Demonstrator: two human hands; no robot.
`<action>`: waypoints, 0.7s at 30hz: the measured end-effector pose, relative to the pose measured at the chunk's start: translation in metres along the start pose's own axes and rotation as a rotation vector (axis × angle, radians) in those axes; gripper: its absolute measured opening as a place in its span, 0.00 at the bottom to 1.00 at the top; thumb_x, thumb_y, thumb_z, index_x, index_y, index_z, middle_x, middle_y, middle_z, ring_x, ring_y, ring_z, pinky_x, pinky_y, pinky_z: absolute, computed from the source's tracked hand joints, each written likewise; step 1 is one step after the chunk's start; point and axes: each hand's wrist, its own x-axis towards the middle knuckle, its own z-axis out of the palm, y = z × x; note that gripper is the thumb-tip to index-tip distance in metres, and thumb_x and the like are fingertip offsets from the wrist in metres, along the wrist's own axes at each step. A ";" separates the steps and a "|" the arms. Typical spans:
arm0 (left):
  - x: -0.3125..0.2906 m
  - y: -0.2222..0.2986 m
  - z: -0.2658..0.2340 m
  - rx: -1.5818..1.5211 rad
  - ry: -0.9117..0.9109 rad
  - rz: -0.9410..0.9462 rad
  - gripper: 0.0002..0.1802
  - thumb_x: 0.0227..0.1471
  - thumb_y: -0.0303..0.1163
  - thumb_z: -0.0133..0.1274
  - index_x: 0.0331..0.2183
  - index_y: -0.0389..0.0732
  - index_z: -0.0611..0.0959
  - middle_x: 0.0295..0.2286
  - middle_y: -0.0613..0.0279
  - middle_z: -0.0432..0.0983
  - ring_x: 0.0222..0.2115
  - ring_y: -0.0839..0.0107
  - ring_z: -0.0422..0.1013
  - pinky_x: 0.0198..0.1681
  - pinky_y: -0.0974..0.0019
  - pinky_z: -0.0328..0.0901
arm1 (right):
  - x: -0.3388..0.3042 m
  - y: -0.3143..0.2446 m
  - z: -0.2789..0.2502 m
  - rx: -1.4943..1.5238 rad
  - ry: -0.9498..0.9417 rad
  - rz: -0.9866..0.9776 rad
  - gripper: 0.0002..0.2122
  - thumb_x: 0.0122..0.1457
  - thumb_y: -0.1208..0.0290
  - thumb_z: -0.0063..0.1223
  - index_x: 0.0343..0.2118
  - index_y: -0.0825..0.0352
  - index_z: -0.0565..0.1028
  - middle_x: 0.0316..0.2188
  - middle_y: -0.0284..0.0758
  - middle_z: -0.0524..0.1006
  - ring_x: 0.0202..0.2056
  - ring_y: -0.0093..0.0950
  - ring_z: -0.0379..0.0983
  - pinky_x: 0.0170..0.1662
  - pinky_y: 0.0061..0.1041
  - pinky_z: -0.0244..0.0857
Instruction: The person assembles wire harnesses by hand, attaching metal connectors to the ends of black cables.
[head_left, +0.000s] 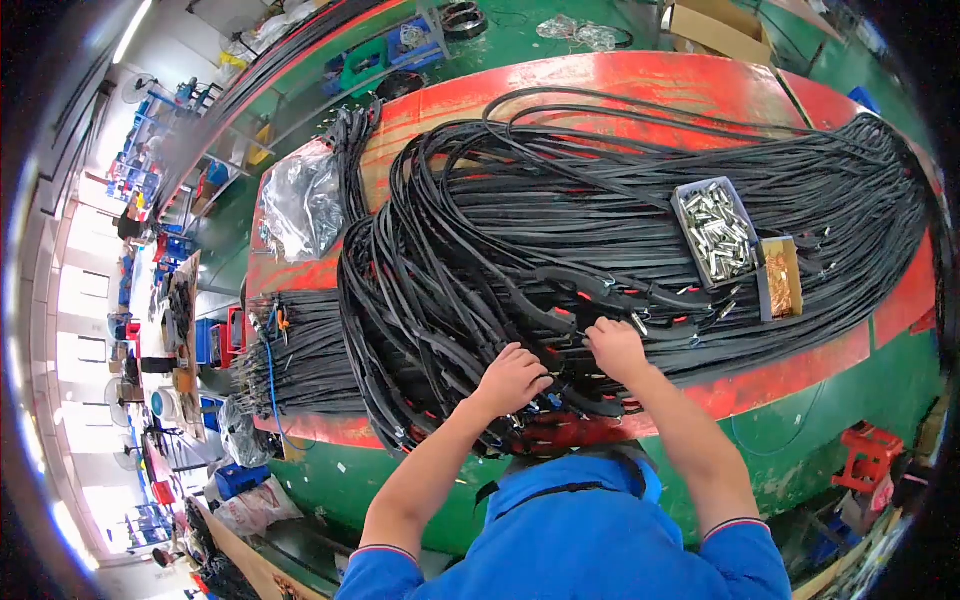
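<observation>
A thick heap of long black cables (560,200) spreads over the red table in front of me. My left hand (515,381) is closed at the near edge of the heap, its fingers curled round a black cable. Just to its right, my right hand (614,347) is closed in a pinch; what its fingertips hold is too small to make out. Beside the right hand lie black cable ends with silver metal connectors (639,324) and a thick black sleeve with a red mark (545,313).
On the cables to the right sit a box of silver metal connectors (717,232) and a smaller box of copper-coloured parts (780,278). Clear plastic bags (303,205) lie on the table's left. The red table's (700,75) far edge curves behind. A red stool (866,455) stands at right.
</observation>
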 end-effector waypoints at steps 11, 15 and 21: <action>0.136 0.028 -0.027 0.189 0.182 0.104 0.42 0.43 0.34 0.72 0.60 0.43 0.77 0.55 0.49 0.74 0.59 0.46 0.68 0.65 0.44 0.63 | 0.005 0.038 -0.112 -0.069 -0.061 -0.042 0.09 0.60 0.58 0.63 0.30 0.58 0.81 0.32 0.33 0.78 0.39 0.35 0.81 0.45 0.39 0.73; 0.188 0.034 -0.015 0.153 0.100 0.132 0.38 0.43 0.34 0.72 0.57 0.44 0.79 0.47 0.52 0.77 0.49 0.47 0.73 0.57 0.48 0.68 | -0.005 0.068 -0.117 0.030 -0.036 0.028 0.10 0.60 0.58 0.63 0.32 0.60 0.82 0.33 0.33 0.79 0.39 0.36 0.81 0.45 0.39 0.73; 0.214 0.036 -0.013 0.169 0.005 -0.035 0.38 0.43 0.42 0.75 0.55 0.45 0.81 0.45 0.55 0.79 0.45 0.47 0.75 0.52 0.48 0.70 | -0.042 0.162 -0.143 0.205 0.327 0.129 0.07 0.65 0.64 0.58 0.41 0.59 0.82 0.35 0.37 0.82 0.38 0.40 0.81 0.43 0.40 0.75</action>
